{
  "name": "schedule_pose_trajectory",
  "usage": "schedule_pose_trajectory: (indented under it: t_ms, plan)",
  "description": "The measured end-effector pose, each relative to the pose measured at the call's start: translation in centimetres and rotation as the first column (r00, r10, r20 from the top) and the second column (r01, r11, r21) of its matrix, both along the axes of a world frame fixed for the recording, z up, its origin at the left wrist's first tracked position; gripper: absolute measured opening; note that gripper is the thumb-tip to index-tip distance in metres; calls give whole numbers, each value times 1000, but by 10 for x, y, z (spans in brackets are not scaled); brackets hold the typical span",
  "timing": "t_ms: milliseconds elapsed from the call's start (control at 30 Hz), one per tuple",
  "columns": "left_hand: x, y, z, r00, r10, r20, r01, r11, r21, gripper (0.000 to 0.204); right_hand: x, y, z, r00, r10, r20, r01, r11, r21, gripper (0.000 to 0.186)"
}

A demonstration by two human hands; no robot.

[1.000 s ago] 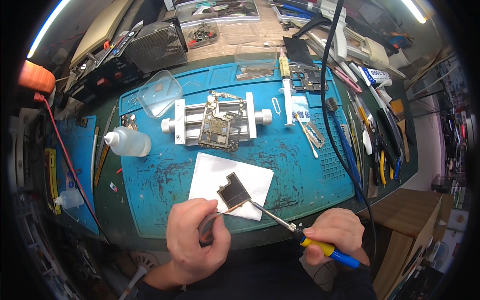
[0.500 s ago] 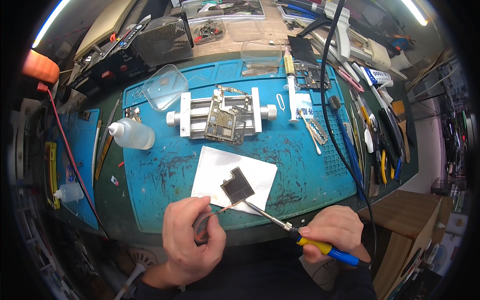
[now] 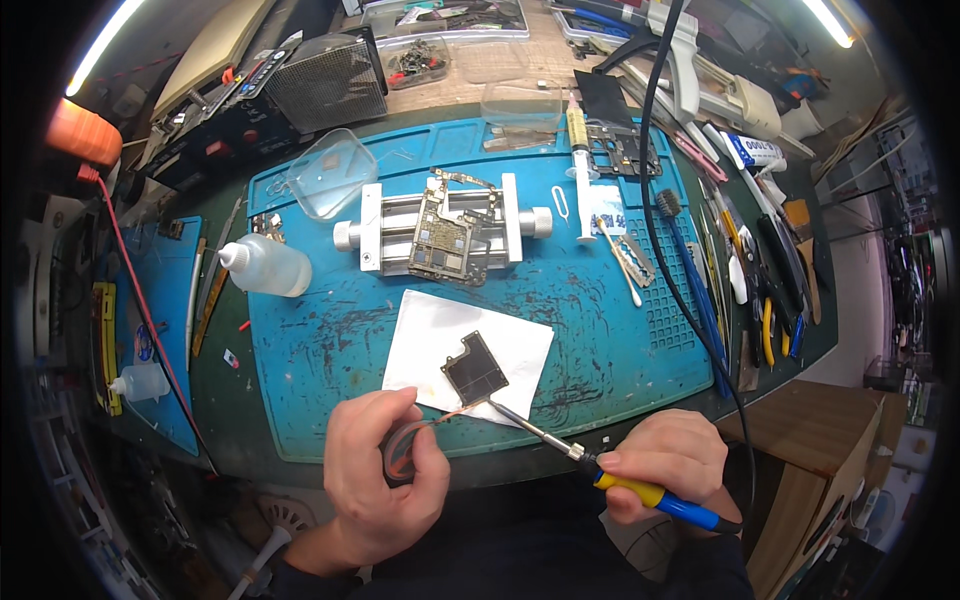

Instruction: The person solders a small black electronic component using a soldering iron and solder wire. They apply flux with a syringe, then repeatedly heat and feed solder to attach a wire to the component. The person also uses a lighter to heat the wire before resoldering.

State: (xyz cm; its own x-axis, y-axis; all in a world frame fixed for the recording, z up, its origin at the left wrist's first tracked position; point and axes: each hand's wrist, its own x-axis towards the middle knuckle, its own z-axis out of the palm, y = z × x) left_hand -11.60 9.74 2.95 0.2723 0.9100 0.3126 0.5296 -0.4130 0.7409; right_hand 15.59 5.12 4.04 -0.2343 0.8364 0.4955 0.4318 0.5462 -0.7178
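My left hand (image 3: 385,470) is closed around a small clear spool of desoldering braid (image 3: 402,452). The braid's copper end reaches to the lower edge of a dark, notched circuit board (image 3: 476,370). That board lies on a folded white tissue (image 3: 420,340) on the blue mat. In my right hand (image 3: 668,465) is a soldering iron (image 3: 640,492) with a yellow and blue handle, gripped like a pen. Its tip meets the braid at the board's lower edge. Beyond the tissue, a larger phone circuit board (image 3: 447,240) rests on a metal clamp holder (image 3: 372,230).
A clear dropper bottle (image 3: 265,265) stands left of the clamp, near a clear plastic box (image 3: 332,175). A syringe (image 3: 581,170), a cotton swab (image 3: 620,262) and a brush (image 3: 690,270) lie to the right. The black cord (image 3: 655,130) hangs across the right side, before several tools.
Both hands stay almost in place, with the braid and iron tip still at the board's lower edge. Only a very slight shift of the view shows.
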Motion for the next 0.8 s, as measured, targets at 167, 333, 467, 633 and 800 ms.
schedule_pose_trajectory:
  t_ms: [167,333,467,633,800]
  plan:
    - [-4,2,2,998,-40,-39,41,999,31,43,-1,-1,0,1000,-1,-12,1,1000,8,23]
    - [-1,3,-1,999,-36,-15,37,999,22,42,0,-1,-2,1000,-12,-8,12,1000,14,25]
    - [-3,1,0,1000,-22,-20,22,999,43,42,-1,0,0,1000,11,-5,-11,1000,2,25]
    - [-2,4,-2,999,-28,-39,30,998,59,43,-1,-1,0,1000,-8,13,8,1000,-1,25]
    - [-3,2,-2,998,-14,-59,19,997,77,45,-3,0,-1,1000,-5,3,5,1000,-1,25]
